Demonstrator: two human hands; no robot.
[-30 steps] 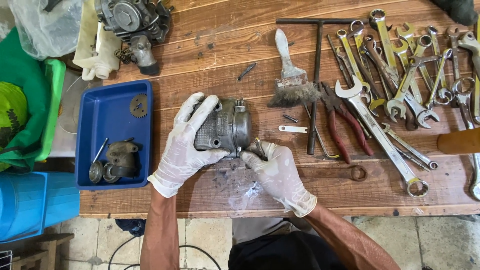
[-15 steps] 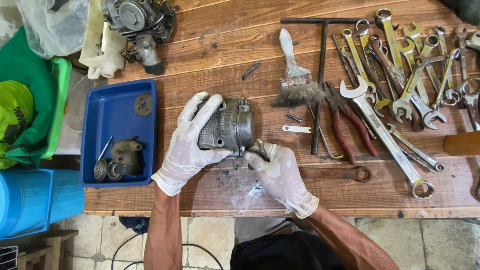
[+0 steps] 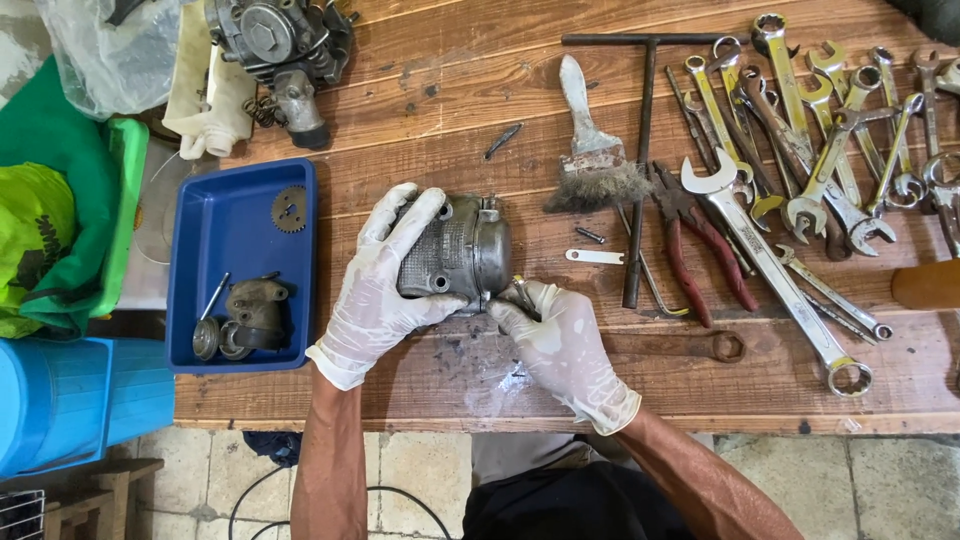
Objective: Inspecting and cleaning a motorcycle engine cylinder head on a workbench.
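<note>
Left hand [image 3: 385, 290] in a white glove is wrapped round the grey ribbed metal engine casing [image 3: 455, 252], sitting mid wooden worktop [image 3: 450, 110]; gloved right hand [image 3: 565, 345] pinches a small metal tool [image 3: 523, 294] against its right edge; blue plastic tray [image 3: 240, 262] just left, pile of steel spanners [image 3: 810, 150] well off right.

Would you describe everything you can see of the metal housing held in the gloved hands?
The metal housing is a rounded, dull grey casting, seemingly aluminium, with a finely ribbed side, a smooth domed end, and small bolt lugs at its rim. It looks grimy. It lies on its side on the wooden table, beside the blue tray. The left hand wraps around it; the right hand presses a small tool at its lower edge.
</note>
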